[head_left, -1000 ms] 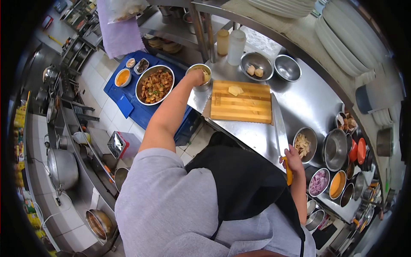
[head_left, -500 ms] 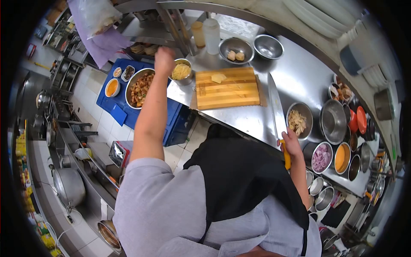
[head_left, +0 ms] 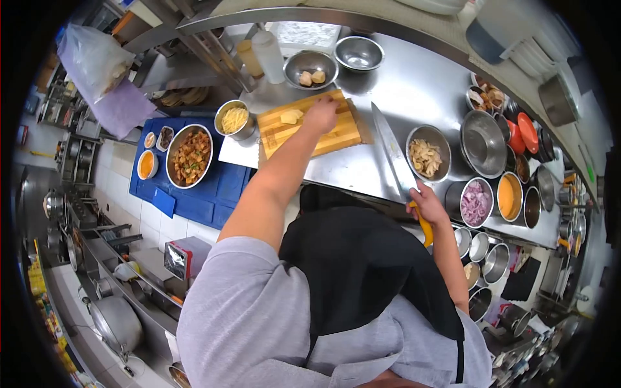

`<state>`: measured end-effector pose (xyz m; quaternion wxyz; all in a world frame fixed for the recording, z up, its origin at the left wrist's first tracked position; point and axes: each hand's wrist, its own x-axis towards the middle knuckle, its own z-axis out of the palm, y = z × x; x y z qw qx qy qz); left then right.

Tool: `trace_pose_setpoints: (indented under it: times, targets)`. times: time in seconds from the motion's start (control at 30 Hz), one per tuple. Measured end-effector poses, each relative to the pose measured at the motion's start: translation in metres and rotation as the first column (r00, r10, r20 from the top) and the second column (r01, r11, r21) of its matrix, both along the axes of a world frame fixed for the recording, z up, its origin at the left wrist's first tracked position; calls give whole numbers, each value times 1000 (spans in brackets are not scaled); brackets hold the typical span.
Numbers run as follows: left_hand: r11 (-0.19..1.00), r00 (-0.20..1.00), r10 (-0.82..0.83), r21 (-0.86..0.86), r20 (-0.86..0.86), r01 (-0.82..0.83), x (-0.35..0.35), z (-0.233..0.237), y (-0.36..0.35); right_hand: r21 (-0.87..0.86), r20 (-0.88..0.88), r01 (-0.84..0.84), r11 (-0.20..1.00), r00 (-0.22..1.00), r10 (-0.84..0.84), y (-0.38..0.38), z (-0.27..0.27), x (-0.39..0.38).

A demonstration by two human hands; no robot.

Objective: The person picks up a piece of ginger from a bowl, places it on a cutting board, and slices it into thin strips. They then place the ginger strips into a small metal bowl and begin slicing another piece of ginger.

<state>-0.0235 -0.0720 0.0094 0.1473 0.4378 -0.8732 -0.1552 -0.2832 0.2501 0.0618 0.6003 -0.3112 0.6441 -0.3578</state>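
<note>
My left hand (head_left: 321,115) is over the right part of a wooden cutting board (head_left: 284,134), its fingers bunched and pointing down; whether they hold anything is hidden. A pale yellow piece (head_left: 292,116), possibly cheese, lies on the board to the left of that hand. Just beyond the board's left edge stands a metal pot (head_left: 244,133) of yellow shreds. My right hand (head_left: 428,204) is closed around the yellow handle of a large knife (head_left: 392,152). The blade rests flat along the steel counter, pointing away from me, beside a bowl of pale slices (head_left: 427,155).
Behind the board are a bowl with pale round pieces (head_left: 312,78), an empty bowl (head_left: 359,53) and squeeze bottles (head_left: 268,55). To the right stand chopped purple onion (head_left: 476,202) and orange sauce (head_left: 510,195). A bowl of diced food (head_left: 189,155) sits on a blue chest (head_left: 213,205).
My left hand has come from above the pot of yellow shreds to the right part of the board. The view has shifted; my right hand still grips the knife.
</note>
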Motion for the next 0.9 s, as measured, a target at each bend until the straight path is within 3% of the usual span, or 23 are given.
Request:
trace_pose_setpoints:
  times: [0.03, 0.1, 0.23, 0.3, 0.4, 0.43, 0.57, 0.67, 0.77, 0.83, 0.9]
  targets:
    - [1000, 1000, -12, 3, -3, 12, -6, -2, 0, 7, 7, -26, 1000, 1000, 26, 4, 1, -3]
    - [980, 978, 164, 93, 133, -177, -12, -4, 0, 15, 17, -40, 999, 999, 40, 14, 2, -8]
    - [997, 972, 34, -78, 234, -16, 2, -30, 24, 50, -59, 29, 998, 998, -26, 33, 3, -13]
    - [997, 992, -58, 65, 113, 51, 14, -13, 56, 27, -79, 57, 998, 995, -55, 42, 11, -10]
    - [987, 988, -152, -50, 41, 154, 24, -10, 39, 5, -67, 67, 998, 996, -66, 50, 17, -14]
    - [999, 999, -41, -11, 10, 41, 15, -1, 31, 9, -73, 83, 997, 994, -82, 50, 20, -14]
    - [992, 991, -29, -126, -130, 13, -22, -16, -5, -23, -69, 65, 998, 995, -66, 48, 22, -17]
    - [999, 999, 42, -24, -9, -42, -46, -34, 1, 4, -49, 86, 996, 995, -85, 46, 25, -14]
    - [992, 995, 48, -124, 84, -37, -46, -35, 26, 2, -32, 54, 999, 998, -54, 44, 27, -14]
    - [989, 992, -84, -116, 90, 94, -33, -28, 38, 8, -45, 69, 998, 997, -68, 45, 24, -14]
    - [994, 985, -67, -80, 161, 80, -8, -26, 37, 10, -49, 83, 996, 995, -83, 49, 20, -16]
